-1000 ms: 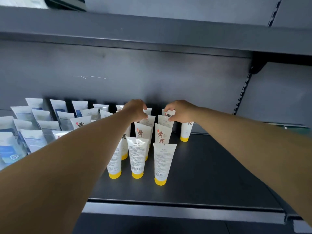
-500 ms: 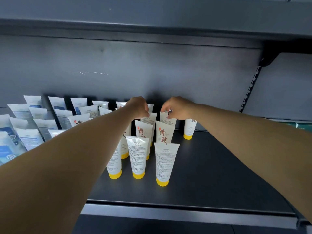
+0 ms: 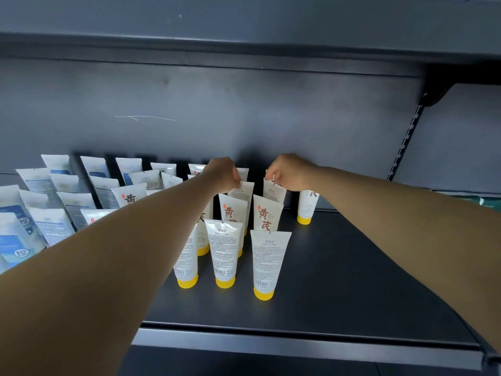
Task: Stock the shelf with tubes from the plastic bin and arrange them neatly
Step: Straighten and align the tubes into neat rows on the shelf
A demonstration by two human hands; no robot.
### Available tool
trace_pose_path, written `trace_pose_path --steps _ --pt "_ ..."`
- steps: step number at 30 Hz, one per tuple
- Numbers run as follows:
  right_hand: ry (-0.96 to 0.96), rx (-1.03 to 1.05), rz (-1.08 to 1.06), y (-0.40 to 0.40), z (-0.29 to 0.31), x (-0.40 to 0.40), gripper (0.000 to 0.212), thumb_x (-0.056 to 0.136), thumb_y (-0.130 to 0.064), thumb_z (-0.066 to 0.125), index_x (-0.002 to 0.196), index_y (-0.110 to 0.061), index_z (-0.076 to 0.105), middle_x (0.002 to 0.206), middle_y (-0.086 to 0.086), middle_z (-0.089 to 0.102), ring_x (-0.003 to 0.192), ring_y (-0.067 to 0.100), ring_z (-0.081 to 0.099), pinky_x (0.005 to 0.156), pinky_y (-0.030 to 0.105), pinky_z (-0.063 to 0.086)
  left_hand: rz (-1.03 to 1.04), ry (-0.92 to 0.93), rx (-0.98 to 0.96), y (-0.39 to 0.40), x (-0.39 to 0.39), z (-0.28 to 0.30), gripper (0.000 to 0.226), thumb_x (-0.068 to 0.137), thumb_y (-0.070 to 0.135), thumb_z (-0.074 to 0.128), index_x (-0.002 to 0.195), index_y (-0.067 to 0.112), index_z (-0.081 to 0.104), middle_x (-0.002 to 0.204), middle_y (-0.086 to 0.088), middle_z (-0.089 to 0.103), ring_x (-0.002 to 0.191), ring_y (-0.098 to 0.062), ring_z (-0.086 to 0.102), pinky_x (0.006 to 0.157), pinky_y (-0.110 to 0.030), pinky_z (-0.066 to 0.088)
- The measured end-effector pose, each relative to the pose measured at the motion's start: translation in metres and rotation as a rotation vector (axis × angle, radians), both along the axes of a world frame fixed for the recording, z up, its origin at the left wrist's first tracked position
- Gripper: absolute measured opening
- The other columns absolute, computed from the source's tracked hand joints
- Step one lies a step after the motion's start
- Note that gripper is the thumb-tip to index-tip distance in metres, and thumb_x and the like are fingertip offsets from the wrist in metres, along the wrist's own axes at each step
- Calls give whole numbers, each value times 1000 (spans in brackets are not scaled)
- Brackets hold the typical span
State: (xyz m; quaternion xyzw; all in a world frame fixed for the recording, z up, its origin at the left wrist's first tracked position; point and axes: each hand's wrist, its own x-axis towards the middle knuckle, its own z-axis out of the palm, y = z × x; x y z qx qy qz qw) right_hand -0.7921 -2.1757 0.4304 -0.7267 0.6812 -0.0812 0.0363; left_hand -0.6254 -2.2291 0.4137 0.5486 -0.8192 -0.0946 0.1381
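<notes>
Left hand: I see my left hand (image 3: 223,173) at centre frame, fingers curled down, pinching the flat top edge of a rear yellow-capped tube (image 3: 242,189) that stands upright.
Right hand: my right hand (image 3: 288,172) sits just right of it, fingers curled, pinching the top edge of a second rear tube (image 3: 273,192), also upright.
Between the hands: the two hands are near each other but apart, with a dark gap of back panel between them.
Tubes in front: two tubes with large red-brown characters (image 3: 264,217) stand right before the pinched pair; closer to me three tubes with small print facing out (image 3: 268,263) stand cap-down on yellow caps, roughly in a row.
Lone tube: one yellow-capped tube (image 3: 307,206) stands apart to the right, partly behind my right wrist.
Shelf: all stand on a dark grey shelf (image 3: 352,294) that fills the lower middle of the frame; its front lip runs along the bottom.
Left side: white-and-blue tubes (image 3: 51,226) crowd the left of the frame in slanting rows, partly hidden by my left forearm.
Above: another grey shelf (image 3: 244,23) spans the top of the frame.
Plastic bin: I cannot see it in this view.
</notes>
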Motion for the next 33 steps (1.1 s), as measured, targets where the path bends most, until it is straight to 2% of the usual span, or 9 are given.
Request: trace_pose_path --steps 6,9,12,16,19,21,24,27,33 --pt "19 47 -1 4 3 -3 44 86 11 46 122 -7 63 129 11 59 107 26 60 55 16 36 2 6 11 -2 1 -1 32 85 27 64 110 6 68 110 -13 68 102 -29 61 90 -34 51" --pt "30 55 2 6 5 -5 45 83 10 54 122 -8 62 126 10 61 111 25 58 67 18 39 3 20 17 -3 1 -2 33 85 28 65 110 6 67 110 -13 68 103 -28 61 90 -33 51" --pt "29 55 6 8 8 -8 38 84 0 63 121 -8 63 116 10 65 102 24 62 77 22 41 -12 25 23 -2 0 -1 36 85 31 66 111 6 68 111 -12 68 104 -27 60 89 -32 48" --pt "39 38 12 9 10 -13 35 81 -16 73 114 -10 67 107 7 67 87 18 57 76 23 40 -7 3 27 -3 -1 0 45 83 42 64 109 5 68 107 -13 69 102 -27 61 87 -32 49" --pt "48 31 0 10 11 -18 31 79 -19 74 109 -9 70 106 6 68 88 17 58 76 24 42 10 11 35 -6 -2 0 44 85 41 62 106 3 69 103 -13 70 98 -27 62 84 -32 49" --pt "48 35 -5 10 11 -20 25 79 -20 74 101 -9 72 104 6 70 92 21 63 81 28 49 27 18 44 -7 -3 -1 38 86 39 61 91 3 68 84 -10 68 84 -25 59 72 -29 46" --pt "53 33 -9 10 9 -23 17 81 -16 72 96 -8 73 103 7 71 94 21 64 76 25 44 74 28 27 -5 -6 0 44 88 38 58 58 8 46 59 -4 45 59 -18 45 57 -25 35" --pt "60 40 -12 11 7 -26 16 83 -11 70 98 -8 71 108 6 68 95 21 61 75 24 38 77 15 22 -4 -7 1 46 89 34 56 54 9 40 57 -5 42 53 -13 37 47 -24 28" --pt "98 53 7 16 9 -34 12 82 -7 69 94 -7 70 103 5 66 85 17 56 70 23 39 86 0 17 -3 -10 2 45 88 31 56 54 9 38 56 -5 40 52 -14 37 46 -24 28"
